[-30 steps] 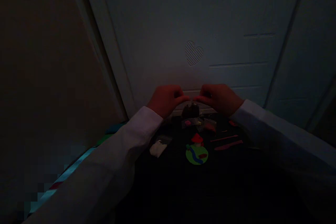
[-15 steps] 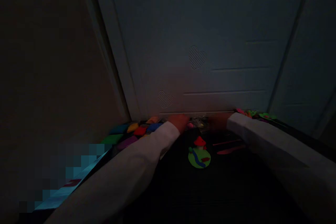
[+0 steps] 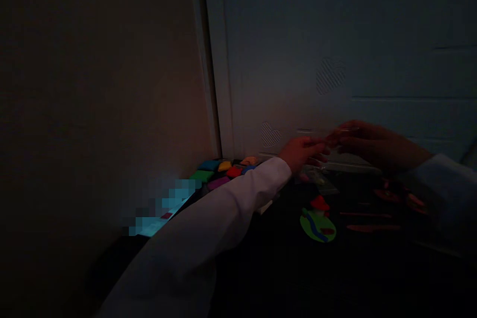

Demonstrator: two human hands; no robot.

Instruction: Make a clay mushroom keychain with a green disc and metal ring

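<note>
My left hand (image 3: 303,153) and my right hand (image 3: 376,143) are up above the far part of the black desk (image 3: 283,268), with the fingertips very close. I judge that I handle something thin and clear between them, because a small shine is near my right fingers, but it is too dark to be sure. The left fingers are bent and a little apart; the right ones are loosely curved. If either hand really grips something, I cannot tell. In my judgement, a move from here calls for light fingers and better sight of this clear piece.

Under my hands lies a clear bag (image 3: 327,187). The green disc (image 3: 308,229), with its blue strip and red cap (image 3: 319,203), is nearer to me, apart from both hands. The pink knife (image 3: 372,228) lies to its right.
</note>
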